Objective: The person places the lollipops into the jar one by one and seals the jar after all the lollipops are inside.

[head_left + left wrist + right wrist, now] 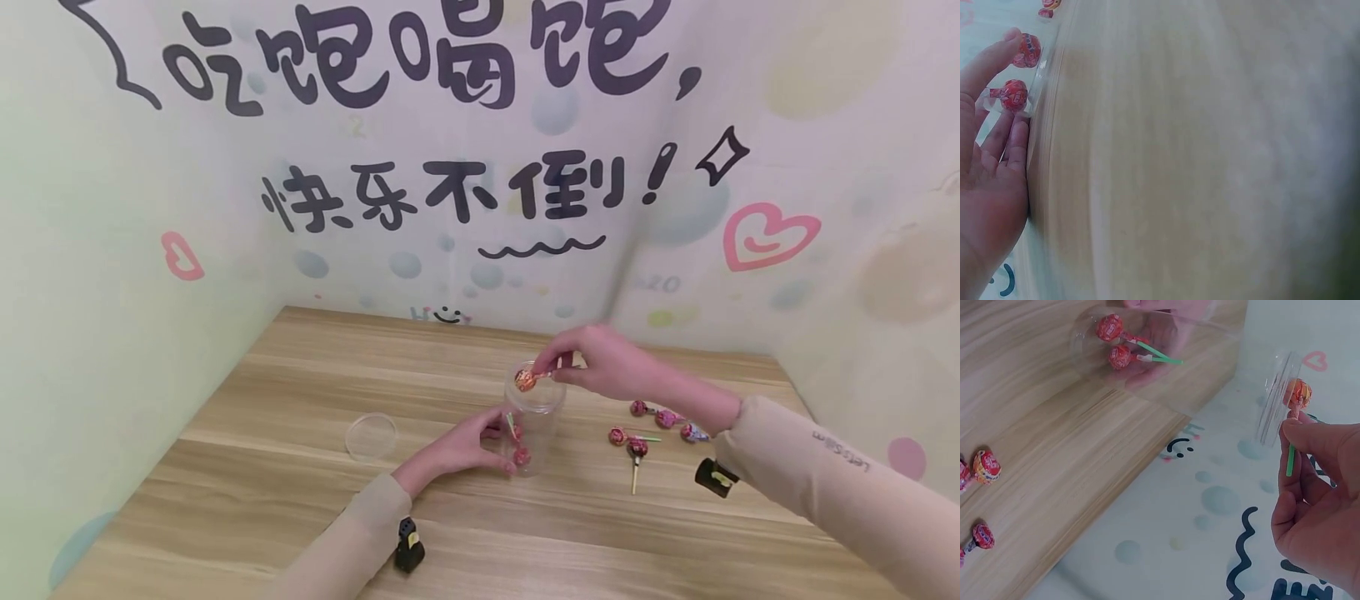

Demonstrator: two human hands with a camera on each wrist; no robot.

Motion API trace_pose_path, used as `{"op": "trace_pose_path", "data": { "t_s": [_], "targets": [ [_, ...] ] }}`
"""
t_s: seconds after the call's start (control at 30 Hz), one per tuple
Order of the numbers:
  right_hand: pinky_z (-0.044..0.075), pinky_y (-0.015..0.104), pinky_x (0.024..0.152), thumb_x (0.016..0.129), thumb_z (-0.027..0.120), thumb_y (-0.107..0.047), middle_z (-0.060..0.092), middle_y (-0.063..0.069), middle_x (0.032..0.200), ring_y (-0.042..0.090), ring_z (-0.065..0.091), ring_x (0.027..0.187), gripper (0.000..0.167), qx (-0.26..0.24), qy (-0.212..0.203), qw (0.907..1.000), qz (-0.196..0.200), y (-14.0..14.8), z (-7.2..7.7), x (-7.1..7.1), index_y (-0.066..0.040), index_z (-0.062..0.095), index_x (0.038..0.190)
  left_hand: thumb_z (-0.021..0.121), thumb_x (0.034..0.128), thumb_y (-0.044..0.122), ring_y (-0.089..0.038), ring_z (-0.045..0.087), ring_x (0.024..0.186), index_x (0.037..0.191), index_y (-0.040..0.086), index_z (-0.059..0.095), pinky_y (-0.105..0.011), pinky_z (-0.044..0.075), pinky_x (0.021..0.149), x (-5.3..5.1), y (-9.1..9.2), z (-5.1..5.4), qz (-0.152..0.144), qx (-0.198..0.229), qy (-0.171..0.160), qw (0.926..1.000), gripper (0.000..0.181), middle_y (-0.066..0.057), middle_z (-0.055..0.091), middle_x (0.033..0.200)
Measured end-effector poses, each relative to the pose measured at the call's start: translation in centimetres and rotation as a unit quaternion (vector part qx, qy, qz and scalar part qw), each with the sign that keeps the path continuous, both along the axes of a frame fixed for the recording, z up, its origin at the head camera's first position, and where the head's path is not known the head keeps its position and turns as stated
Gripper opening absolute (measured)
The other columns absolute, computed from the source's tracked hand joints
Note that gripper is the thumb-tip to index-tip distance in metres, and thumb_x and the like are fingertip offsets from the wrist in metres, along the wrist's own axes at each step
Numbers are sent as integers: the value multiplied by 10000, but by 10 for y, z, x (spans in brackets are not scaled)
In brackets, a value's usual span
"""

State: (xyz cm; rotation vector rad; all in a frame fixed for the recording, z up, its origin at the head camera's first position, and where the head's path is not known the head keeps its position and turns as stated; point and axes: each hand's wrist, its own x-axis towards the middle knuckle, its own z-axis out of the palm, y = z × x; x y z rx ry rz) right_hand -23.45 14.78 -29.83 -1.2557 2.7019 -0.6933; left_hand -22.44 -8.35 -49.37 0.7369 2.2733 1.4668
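Observation:
A clear plastic jar stands upright on the table, and two red lollipops with green sticks lie inside it. My left hand grips the jar low on its left side, thumb in front and fingers behind. Between thumb and fingers, my right hand pinches an orange-red lollipop by its stick. That lollipop's wrapped head is at the jar's open mouth, and the right wrist view shows its green stick below the thumb.
To the left of the jar a round clear lid lies flat on the wooden table. Several wrapped lollipops lie to the right, beneath the right forearm. Small black devices sit at both wrists. A printed wall borders the table's back.

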Motion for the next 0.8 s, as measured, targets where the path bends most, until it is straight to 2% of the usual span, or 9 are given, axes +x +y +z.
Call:
{"op": "trace_pose_path", "data": {
  "t_s": [0.17,0.27,0.5,0.8],
  "targets": [
    [556,233,750,868,701,3,765,-29,994,117,682,920,200,-61,10,9997,240,-6,-5,0,-151,760,981,833,792,165,-202,547,1254,1458,147,435,-358,445,1112,0,-1,-1,-25,-10,16,10000,776,-37,611,1284],
    [545,212,733,864,701,14,767,-25,986,116,683,919,200,-80,-32,9997,240,-8,-7,-1,-146,762,967,833,793,174,-208,546,1255,1450,149,442,-372,444,1114,0,-2,-1,-25,-7,8,10000,765,-39,611,1286],
    [567,225,769,869,685,29,770,-37,969,95,689,901,214,0,-161,9994,319,-10,-6,0,-148,765,957,832,797,190,-219,533,1274,1456,154,442,-393,437,1118,-1,-2,-1,4,-30,-29,10000,766,-33,605,1292],
    [556,227,794,860,697,25,763,-77,947,77,666,885,232,48,71,9992,386,-13,-9,1,-178,776,942,832,797,191,-209,533,1266,1472,196,433,-383,435,1117,0,-1,-1,-28,-45,49,10000,785,-29,609,1291]
  ]
}}
